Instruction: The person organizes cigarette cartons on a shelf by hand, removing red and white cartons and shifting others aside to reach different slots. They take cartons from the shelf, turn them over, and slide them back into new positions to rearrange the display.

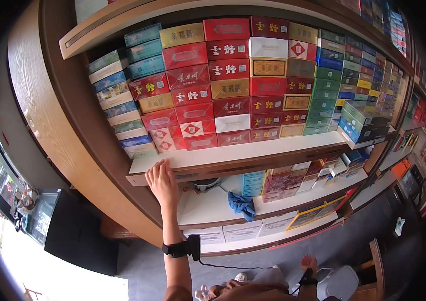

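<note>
I see the left hand (162,180) raised to the shelf (253,150), resting on its front edge near the left corner. The fingers lie flat and a little apart, and they pinch nothing. Just behind them, along the shelf, the cartons (213,85) stand in piles. The lowest red and white carton (164,141) is near the fingertips but does not touch them. The right hand (307,263) hangs low, well apart, and I cannot tell if it is open or closed. A blue cloth (241,204) lies on the lower shelf (208,208).
</note>
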The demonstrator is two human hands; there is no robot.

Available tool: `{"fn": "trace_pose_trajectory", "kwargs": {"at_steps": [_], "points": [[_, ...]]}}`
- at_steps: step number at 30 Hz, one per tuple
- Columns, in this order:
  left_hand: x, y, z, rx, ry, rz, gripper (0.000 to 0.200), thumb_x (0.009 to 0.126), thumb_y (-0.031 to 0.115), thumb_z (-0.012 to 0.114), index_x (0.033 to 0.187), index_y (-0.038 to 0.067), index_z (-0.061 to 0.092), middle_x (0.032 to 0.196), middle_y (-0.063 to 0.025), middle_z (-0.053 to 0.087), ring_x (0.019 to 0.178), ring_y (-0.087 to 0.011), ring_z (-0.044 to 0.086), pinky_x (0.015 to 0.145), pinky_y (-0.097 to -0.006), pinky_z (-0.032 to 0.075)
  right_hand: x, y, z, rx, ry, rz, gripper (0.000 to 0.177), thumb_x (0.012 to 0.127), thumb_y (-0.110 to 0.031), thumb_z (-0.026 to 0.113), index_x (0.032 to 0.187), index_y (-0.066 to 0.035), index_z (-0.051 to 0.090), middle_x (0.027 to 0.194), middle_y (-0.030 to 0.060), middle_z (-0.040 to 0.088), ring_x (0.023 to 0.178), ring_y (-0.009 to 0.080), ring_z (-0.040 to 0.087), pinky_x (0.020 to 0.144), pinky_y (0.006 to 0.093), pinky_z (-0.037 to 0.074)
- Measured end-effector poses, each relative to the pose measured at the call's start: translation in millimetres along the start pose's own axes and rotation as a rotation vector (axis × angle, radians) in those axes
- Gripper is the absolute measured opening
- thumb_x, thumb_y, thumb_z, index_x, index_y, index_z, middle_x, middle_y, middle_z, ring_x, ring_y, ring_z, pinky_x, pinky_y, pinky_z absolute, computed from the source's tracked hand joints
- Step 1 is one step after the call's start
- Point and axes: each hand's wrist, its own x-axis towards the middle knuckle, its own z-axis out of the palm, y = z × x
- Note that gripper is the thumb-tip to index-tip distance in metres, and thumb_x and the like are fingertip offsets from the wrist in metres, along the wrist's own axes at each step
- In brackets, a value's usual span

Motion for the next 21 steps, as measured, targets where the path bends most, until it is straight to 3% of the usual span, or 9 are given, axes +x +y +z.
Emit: {"fn": "trace_pose_trajectory", "kwargs": {"at_steps": [5,7,13,21], "points": [[0,-1,0,0.022,0.013,0.019,0.022,0.087,0.011,0.046,0.103,0.005,0.060,0.106,-0.0091,0.058,0.103,-0.0269,0.050,0.096,-0.0392,0.032,-18,-3,4,0.009,0.038,0.007,0.010,0.072,-0.009,0.051,0.078,-0.008,0.058,0.079,0.0046,0.063,0.067,0.0223,0.059,0.062,0.0333,0.050],[0,1,-1,0.030,0.017,0.024,0.022,0.088,0.011,0.046,0.103,0.004,0.060,0.105,-0.0098,0.058,0.104,-0.0259,0.051,0.096,-0.0396,0.032,-13,-3,-3,0.013,0.001,0.033,0.013,0.079,-0.016,0.054,0.089,-0.009,0.057,0.089,0.0039,0.063,0.074,0.0219,0.059,0.067,0.0349,0.048],[0,-3,1,0.033,0.007,0.025,0.022,0.089,0.012,0.045,0.103,0.004,0.060,0.105,-0.0103,0.058,0.104,-0.0268,0.050,0.096,-0.0398,0.032,-24,-1,-2,0.019,0.052,0.018,0.015,0.079,-0.017,0.055,0.091,-0.009,0.056,0.097,0.0031,0.063,0.080,0.0212,0.059,0.070,0.0352,0.048],[-1,-4,2,0.031,0.002,0.016,0.022,0.088,0.012,0.046,0.103,0.004,0.060,0.107,-0.0104,0.058,0.104,-0.0286,0.049,0.096,-0.0403,0.032,-14,2,-9,0.014,0.018,0.021,0.014,0.079,-0.017,0.055,0.091,-0.010,0.056,0.096,0.0038,0.063,0.078,0.0224,0.060,0.069,0.0363,0.047]]}}
